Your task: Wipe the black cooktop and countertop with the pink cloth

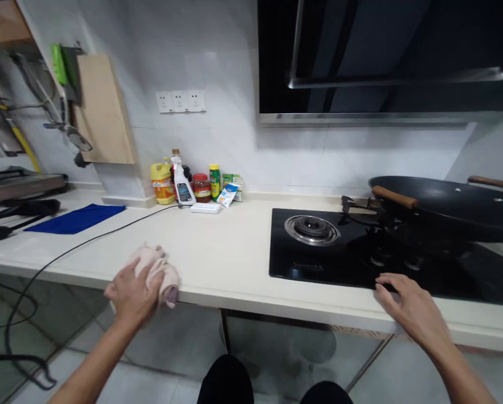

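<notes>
My left hand [134, 292] presses a crumpled pale pink cloth [164, 274] against the white countertop [230, 252], near its front edge. The fingers curl over the cloth and hide part of it. At the front edge of the black gas stove [339, 269], my right hand [415, 306] holds nothing, its fingers loosely bent and the thumb apart from them. Behind it, a large black wok [453, 207] with wooden handles sits over the stove's right side. The left burner [312, 230] is uncovered.
Against the wall stand a yellow jug [162, 184], a white spray bottle [183, 182], a red-lidded jar [202, 188] and a green container [215, 182]. A black cable [104, 231] crosses the counter near a blue cloth [77, 219]. The range hood [386, 62] overhangs the stove.
</notes>
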